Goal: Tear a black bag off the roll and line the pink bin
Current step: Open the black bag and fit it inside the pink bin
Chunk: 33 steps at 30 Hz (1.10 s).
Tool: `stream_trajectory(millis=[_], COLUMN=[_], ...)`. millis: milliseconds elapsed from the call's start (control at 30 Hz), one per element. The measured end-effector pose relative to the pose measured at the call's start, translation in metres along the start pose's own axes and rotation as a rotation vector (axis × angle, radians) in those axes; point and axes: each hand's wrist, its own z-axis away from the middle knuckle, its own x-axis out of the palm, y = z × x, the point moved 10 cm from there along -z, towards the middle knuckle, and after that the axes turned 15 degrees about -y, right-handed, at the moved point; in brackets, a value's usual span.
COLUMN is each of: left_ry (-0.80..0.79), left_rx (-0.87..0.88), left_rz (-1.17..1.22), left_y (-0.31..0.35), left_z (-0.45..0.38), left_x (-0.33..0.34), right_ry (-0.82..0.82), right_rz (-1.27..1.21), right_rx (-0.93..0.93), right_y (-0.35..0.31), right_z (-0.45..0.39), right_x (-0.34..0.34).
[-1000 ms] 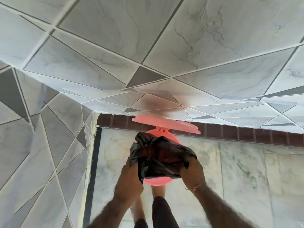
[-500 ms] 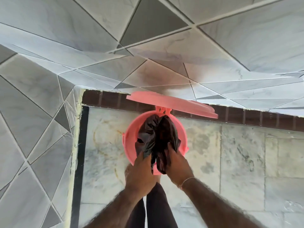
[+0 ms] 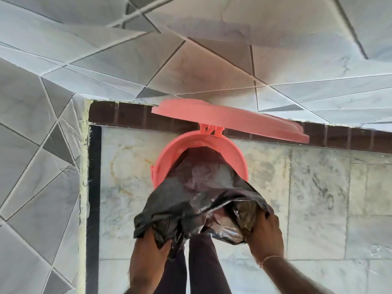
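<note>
The pink bin [image 3: 234, 154] stands on the floor against the wall, its hinged pink lid [image 3: 224, 118] tipped open behind it. A black bag [image 3: 191, 200] hangs partly inside the bin, its bottom down in the opening and its mouth spread wide over the near rim. My left hand [image 3: 149, 254] grips the bag's left edge. My right hand [image 3: 265, 236] grips the right edge, with a thin bracelet at the wrist. The near rim of the bin is hidden by the bag. No roll is in view.
The bin sits in a corner: tiled walls [image 3: 38, 166] to the left and behind, with a dark brown skirting strip [image 3: 127, 114] along the base. A marble floor [image 3: 318, 198] extends to the right. My dark-trousered legs [image 3: 203, 268] stand just in front of the bin.
The bag was bunched together over the bin; my hands have now moved apart and toward me, spreading its mouth open while its bottom sits in the bin. The view has moved closer.
</note>
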Motion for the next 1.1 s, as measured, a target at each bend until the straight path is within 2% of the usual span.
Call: stream_trajectory(millis=[133, 233, 367, 467, 533, 633, 700, 767, 867, 1000, 1100], left_ry=[-0.031, 0.021, 0.140, 0.112, 0.031, -0.137, -0.157, -0.115, -0.098, -0.019, -0.002], left_rx=[-0.019, -0.019, 0.047, 0.195, 0.179, 0.093, 0.112, 0.104, 0.105, 0.075, 0.025], left_rz=[-0.107, -0.133, -0.112, -0.109, -0.174, -0.247, -0.192, -0.171, -0.147, -0.106, -0.124], left_y=[-0.011, -0.007, 0.017, 0.050, 0.075, 0.105, 0.131, 0.155, 0.184, 0.187, 0.172], left_z=[-0.037, -0.069, -0.096, -0.113, -0.118, -0.126, -0.125, -0.127, -0.134, -0.145, -0.149], left_x=[0.007, -0.014, -0.067, -0.098, -0.116, -0.130, -0.138, -0.141, -0.133, -0.131, -0.129], right_ry=[-0.014, -0.046, 0.040, 0.079, -0.022, -0.305, -0.452, -0.481, -0.374, -0.005, 0.041], right_rz=[-0.025, -0.015, -0.147, -0.179, -0.164, -0.295, -0.407, -0.468, -0.569, -0.414, -0.394], right_rx=[0.102, 0.120, -0.037, -0.161, -0.152, -0.038, 0.015, -0.013, -0.140, -0.203, -0.203], right_y=[0.020, 0.023, 0.004, -0.017, -0.031, -0.053, -0.070, -0.097, -0.135, -0.131, -0.108], right_z=[-0.024, -0.054, -0.081, -0.089, -0.097, -0.098, -0.095, -0.093, -0.097, -0.118, -0.124], right_x=[0.011, 0.009, -0.031, -0.071, -0.090, -0.103, -0.104, -0.109, -0.120, -0.130, -0.114])
